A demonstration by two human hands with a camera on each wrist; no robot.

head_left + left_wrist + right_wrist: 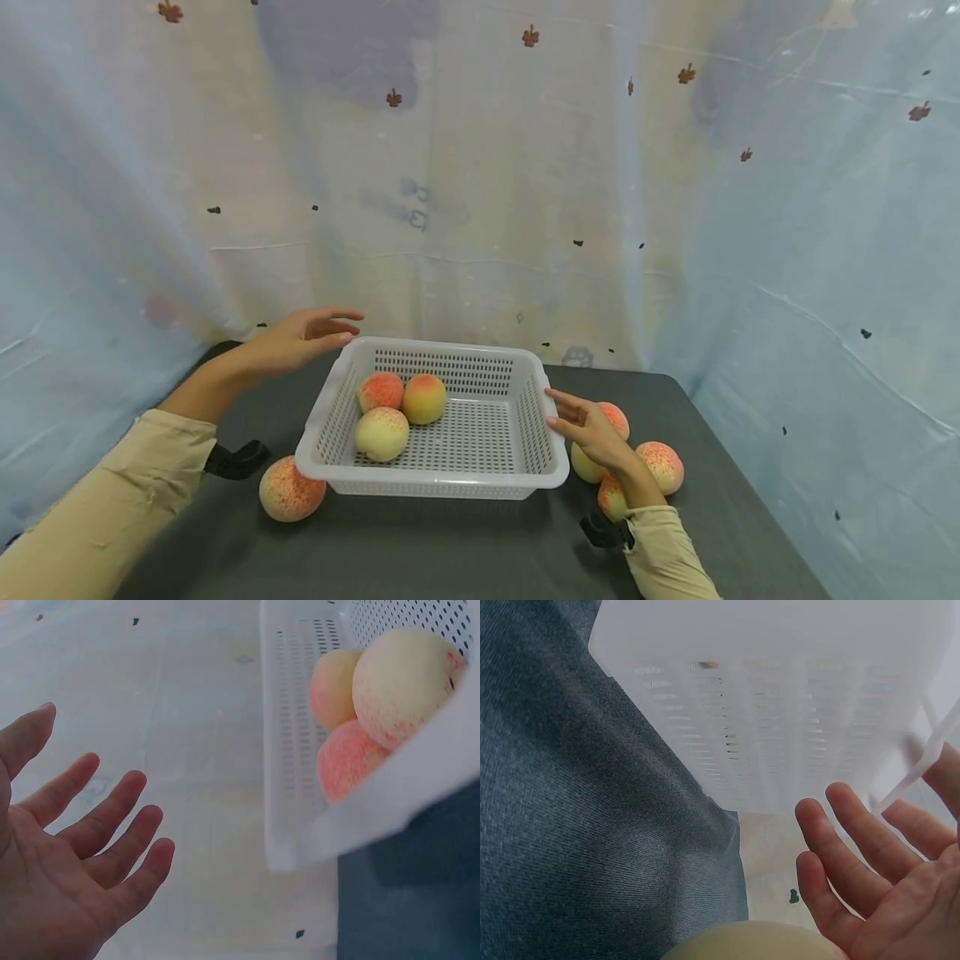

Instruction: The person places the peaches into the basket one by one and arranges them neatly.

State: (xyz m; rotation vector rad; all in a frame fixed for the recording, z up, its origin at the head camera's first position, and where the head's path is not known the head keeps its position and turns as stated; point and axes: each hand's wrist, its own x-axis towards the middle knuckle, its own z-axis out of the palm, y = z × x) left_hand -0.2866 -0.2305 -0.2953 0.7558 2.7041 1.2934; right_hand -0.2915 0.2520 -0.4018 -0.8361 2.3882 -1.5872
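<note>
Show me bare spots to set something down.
Inside the white basket, bare floor lies between the three peaches and the right wall. On the dark table, the strip in front of the basket, right of the lone peach, is free. Crowded: the peach cluster by the right hand.

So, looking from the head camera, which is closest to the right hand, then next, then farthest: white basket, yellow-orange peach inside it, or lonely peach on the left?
1. White basket: its right rim is beside the right hand.
2. Yellow-orange peach: inside the basket.
3. Lonely peach: outside the basket, by its front left corner.
</note>
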